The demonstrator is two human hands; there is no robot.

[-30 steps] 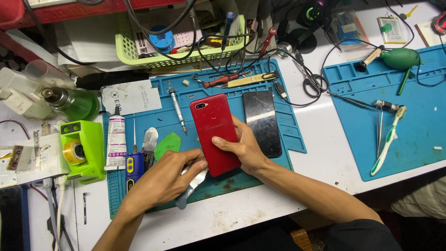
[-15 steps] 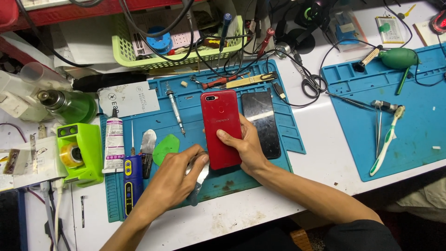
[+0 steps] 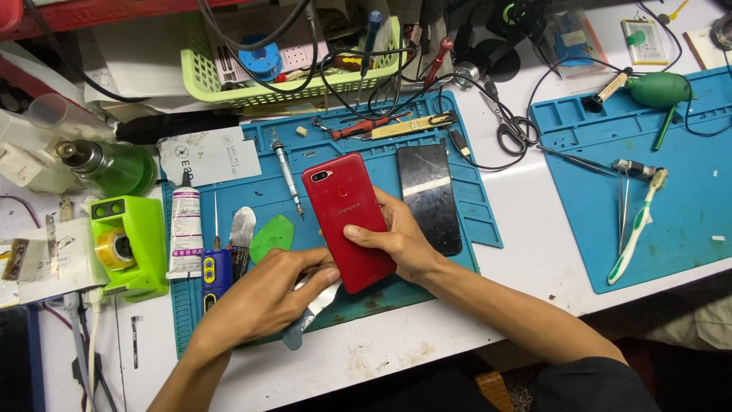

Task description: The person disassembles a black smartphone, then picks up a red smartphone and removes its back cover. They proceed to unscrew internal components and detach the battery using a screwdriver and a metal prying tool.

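Red phone gripped by right hand, left hand now closed on metal tool nearer its edge

This is a phone repair workshop. A white bench carries two blue silicone work mats, the kind with small parts compartments along the edges. Hand tools lie scattered about: a screwdriver, tweezers, scissors, a green pick, a tube of adhesive and a green air blower. A loose black phone screen and a red phone lie on one mat, with tangled cables and a yellow-green basket of parts behind.
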